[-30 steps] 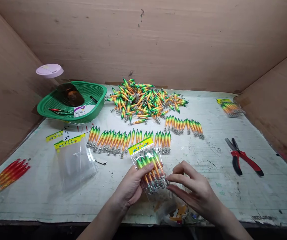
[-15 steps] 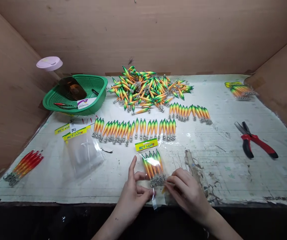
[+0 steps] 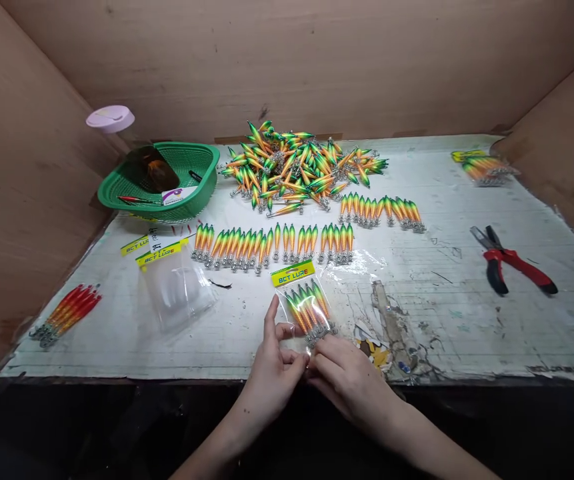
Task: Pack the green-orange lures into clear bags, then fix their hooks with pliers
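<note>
A clear packet with a yellow "BCT LURE" header holds several green-orange lures and lies near the table's front edge. My left hand pinches its lower end, index finger raised beside the packet. My right hand presses against the same lower end from the right, fingers curled. Behind the packet, two rows of loose lures are laid side by side, and a big heap of lures lies further back.
A green basket with small items stands at the back left, a pink lid beside it. Empty header bags lie left of centre, red lures at the far left. Red-handled pliers and a filled packet lie right. Brown walls enclose the table.
The packet has come down onto the table near the front edge. Both hands drew closer together at its lower end. The camera tilted, so the table sits higher in view.
</note>
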Demonstrator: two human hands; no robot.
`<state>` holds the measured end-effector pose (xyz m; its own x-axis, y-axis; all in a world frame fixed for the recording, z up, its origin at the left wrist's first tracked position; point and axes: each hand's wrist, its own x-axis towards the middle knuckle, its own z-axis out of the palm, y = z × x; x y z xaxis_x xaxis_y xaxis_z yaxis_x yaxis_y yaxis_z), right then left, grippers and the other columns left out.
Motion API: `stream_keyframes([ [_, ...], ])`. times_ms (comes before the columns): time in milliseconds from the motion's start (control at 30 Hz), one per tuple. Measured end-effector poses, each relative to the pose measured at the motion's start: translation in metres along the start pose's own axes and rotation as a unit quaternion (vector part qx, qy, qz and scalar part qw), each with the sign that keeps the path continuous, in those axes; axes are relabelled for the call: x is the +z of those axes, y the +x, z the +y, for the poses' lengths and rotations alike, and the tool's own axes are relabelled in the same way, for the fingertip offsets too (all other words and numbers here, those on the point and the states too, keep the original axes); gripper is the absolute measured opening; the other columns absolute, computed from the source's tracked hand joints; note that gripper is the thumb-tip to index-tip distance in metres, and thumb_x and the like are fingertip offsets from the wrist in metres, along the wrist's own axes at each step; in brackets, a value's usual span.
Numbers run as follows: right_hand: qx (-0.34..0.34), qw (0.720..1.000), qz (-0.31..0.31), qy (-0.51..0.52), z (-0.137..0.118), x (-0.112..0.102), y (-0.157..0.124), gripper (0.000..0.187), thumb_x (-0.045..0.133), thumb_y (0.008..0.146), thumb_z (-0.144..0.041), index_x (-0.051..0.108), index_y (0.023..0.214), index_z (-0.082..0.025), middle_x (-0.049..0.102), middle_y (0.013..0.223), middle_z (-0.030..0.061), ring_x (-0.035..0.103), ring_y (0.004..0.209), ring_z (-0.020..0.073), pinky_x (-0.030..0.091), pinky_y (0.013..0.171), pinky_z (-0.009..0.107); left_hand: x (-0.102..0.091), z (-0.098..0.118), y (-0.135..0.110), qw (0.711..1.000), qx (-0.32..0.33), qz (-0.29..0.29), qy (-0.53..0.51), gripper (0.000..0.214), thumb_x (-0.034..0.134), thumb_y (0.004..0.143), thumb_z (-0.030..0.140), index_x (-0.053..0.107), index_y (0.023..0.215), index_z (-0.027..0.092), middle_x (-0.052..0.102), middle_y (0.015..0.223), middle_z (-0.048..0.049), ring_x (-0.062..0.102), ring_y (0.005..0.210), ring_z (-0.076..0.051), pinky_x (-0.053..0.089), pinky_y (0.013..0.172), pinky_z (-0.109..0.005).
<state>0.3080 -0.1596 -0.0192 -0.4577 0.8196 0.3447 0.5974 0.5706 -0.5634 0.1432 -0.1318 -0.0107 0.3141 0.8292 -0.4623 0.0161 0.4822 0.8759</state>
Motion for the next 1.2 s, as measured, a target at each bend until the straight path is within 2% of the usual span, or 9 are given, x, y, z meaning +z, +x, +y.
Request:
stream_keyframes([
  [167,-0.003,0.999,-0.003,0.043,-0.002,-0.006,-0.003,0.021,0.045,0.098,-0.023,0.054,0.080,-0.020,0.059,0.074,0.0033,0.053,0.069,0.0169,0.045,0.061,0.029,0.001,0.001,-0.001,1.000,0.006,0.008,0.026,0.101,0.063,0.077,0.016,0.002,0.153,0.040,0.050,0.119,-0.0064,0.060,0.057,-0.005,0.054,0.061,-0.027],
  [267,0.054,0.997,0.013,0.062,0.006,-0.027,-0.017,0.027,0.040,0.101,-0.030,0.050,0.077,-0.022,0.057,0.071,0.0010,0.056,0.064,0.0133,0.048,0.056,0.023,0.001,0.003,-0.002,1.000,-0.003,0.009,0.024,0.100,0.062,0.079,0.015,-0.001,0.154,0.039,0.047,0.122,-0.0081,0.062,0.059,-0.006,0.057,0.066,-0.030],
  [433,0.231,0.944,0.217,-0.088,0.065,-0.091,-0.066,0.023,0.038,0.100,-0.037,0.051,0.088,-0.023,0.055,0.069,0.0013,0.056,0.058,0.0172,0.048,0.052,0.030,-0.005,0.008,-0.002,0.999,-0.017,-0.014,0.050,0.098,0.063,0.080,0.020,0.002,0.155,0.037,0.045,0.125,-0.0105,0.065,0.061,-0.009,0.059,0.066,-0.034],
  [533,0.255,0.906,0.278,-0.190,0.091,-0.113,-0.085,0.026,0.045,0.095,-0.040,0.062,0.093,-0.020,0.062,0.078,0.0099,0.060,0.076,0.0279,0.050,0.074,0.048,-0.018,0.009,-0.007,0.988,0.023,-0.014,0.153,0.080,0.053,0.091,0.029,0.007,0.156,0.032,0.049,0.123,-0.0114,0.065,0.062,-0.010,0.059,0.066,-0.034],
  [633,0.158,0.934,0.223,-0.228,0.079,-0.102,-0.079,0.023,0.059,0.089,-0.030,0.067,0.109,-0.021,0.070,0.096,0.0124,0.064,0.091,0.0291,0.051,0.085,0.050,-0.037,0.008,-0.011,0.936,0.156,0.003,0.315,0.057,0.043,0.095,0.028,0.032,0.152,0.027,0.061,0.106,-0.0098,0.063,0.064,-0.014,0.056,0.064,-0.033],
  [733,-0.089,0.969,0.073,-0.219,0.048,-0.071,-0.051,0.036,0.057,0.091,-0.013,0.060,0.127,-0.019,0.071,0.117,0.0103,0.064,0.112,0.0249,0.056,0.090,0.041,-0.051,0.005,-0.008,0.861,0.295,-0.058,0.410,0.037,0.051,0.091,0.023,0.067,0.125,0.027,0.072,0.105,-0.0130,0.065,0.091,-0.025,0.055,0.081,-0.041],
  [833,-0.192,0.971,0.003,-0.142,0.031,-0.046,-0.025,0.035,0.040,0.097,-0.008,0.061,0.125,-0.012,0.073,0.113,0.0110,0.064,0.115,0.0228,0.056,0.095,0.041,-0.055,0.000,0.001,0.860,0.297,-0.137,0.391,0.027,0.054,0.091,0.023,0.076,0.106,0.029,0.075,0.111,-0.0101,0.065,0.101,-0.029,0.050,0.093,-0.048],
  [1033,-0.158,0.986,0.024,-0.051,0.035,-0.034,-0.020,0.027,0.038,0.099,-0.009,0.064,0.103,-0.017,0.075,0.097,0.0095,0.068,0.091,0.0200,0.058,0.079,0.037,-0.053,-0.015,0.007,0.850,0.360,-0.108,0.370,0.024,0.053,0.091,0.017,0.075,0.098,0.026,0.078,0.101,-0.0087,0.065,0.096,-0.028,0.050,0.087,-0.045],
  [1200,0.004,0.997,0.074,-0.009,0.024,-0.023,-0.021,0.019,0.042,0.098,-0.012,0.057,0.094,-0.021,0.069,0.080,0.0044,0.060,0.071,0.0163,0.050,0.063,0.030,-0.033,-0.016,-0.004,0.859,0.355,0.025,0.368,0.018,0.050,0.091,0.014,0.064,0.086,0.022,0.071,0.080,-0.0067,0.061,0.078,-0.022,0.049,0.071,-0.035],
])
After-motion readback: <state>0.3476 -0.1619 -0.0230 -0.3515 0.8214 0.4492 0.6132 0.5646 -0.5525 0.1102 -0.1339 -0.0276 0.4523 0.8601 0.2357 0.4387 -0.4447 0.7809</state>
